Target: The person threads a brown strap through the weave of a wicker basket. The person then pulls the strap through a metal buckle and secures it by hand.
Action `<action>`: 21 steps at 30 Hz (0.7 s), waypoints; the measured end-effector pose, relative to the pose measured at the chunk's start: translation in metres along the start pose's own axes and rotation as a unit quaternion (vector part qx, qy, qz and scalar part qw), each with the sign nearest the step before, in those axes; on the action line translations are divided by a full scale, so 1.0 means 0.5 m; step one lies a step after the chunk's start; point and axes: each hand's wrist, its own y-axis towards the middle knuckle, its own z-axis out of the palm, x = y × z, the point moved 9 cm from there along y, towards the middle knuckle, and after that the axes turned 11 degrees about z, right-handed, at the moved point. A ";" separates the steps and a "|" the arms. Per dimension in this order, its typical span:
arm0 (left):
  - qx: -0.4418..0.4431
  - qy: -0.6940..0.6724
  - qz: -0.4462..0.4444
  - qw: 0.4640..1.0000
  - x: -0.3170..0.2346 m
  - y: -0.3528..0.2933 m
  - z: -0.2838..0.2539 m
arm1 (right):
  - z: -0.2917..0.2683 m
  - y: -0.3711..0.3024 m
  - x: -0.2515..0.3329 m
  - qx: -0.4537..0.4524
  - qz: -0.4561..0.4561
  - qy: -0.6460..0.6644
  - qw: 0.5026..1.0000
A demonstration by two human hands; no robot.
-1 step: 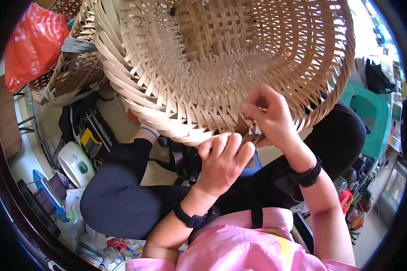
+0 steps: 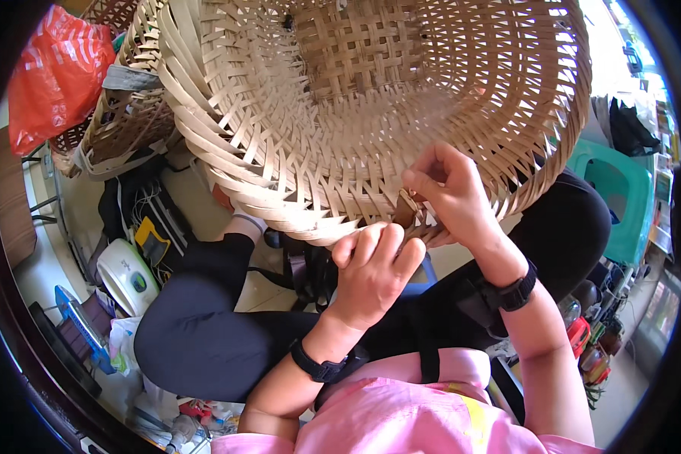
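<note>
While I watched through the head camera, both hands were working at the near rim of a large woven bamboo basket point(image 2: 371, 98), which was tilted over the knees with its open inside toward the camera. The right hand point(image 2: 450, 193) had its fingers closed in a pinch on a small brown strip end point(image 2: 408, 208) at the rim. The left hand point(image 2: 371, 272) was curled just below, its fingers bent against the rim edge; I could not tell if it really gripped a strip or only pressed there.

I judged some risks. The thin strip could split or slip out of the pinch if it was pulled too sharply, because the weave at the rim looked tight. The loose strip ends along the edge were pointed and could prick the fingers. The basket rested only on the legs, so it could roll aside if the left hand let go.

No table was there; the person sat low, legs in dark trousers point(image 2: 197, 325) over a pale floor. On the left stood another basket point(image 2: 117, 129), a red plastic bag point(image 2: 53, 76) and a white appliance point(image 2: 129, 276); on the right a green plastic stool point(image 2: 620, 197).
</note>
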 end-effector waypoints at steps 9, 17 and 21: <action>0.037 -0.070 -0.025 0.997 -0.002 -0.020 0.013 | -0.187 0.079 0.195 -0.174 -0.149 0.076 0.970; -0.018 -0.061 -0.018 0.998 0.036 0.054 -0.089 | -0.137 0.020 0.132 -0.056 -0.025 -0.037 0.997; -0.028 -0.078 -0.021 0.996 0.038 0.080 -0.158 | -0.144 -0.013 0.205 -0.087 -0.106 0.006 0.991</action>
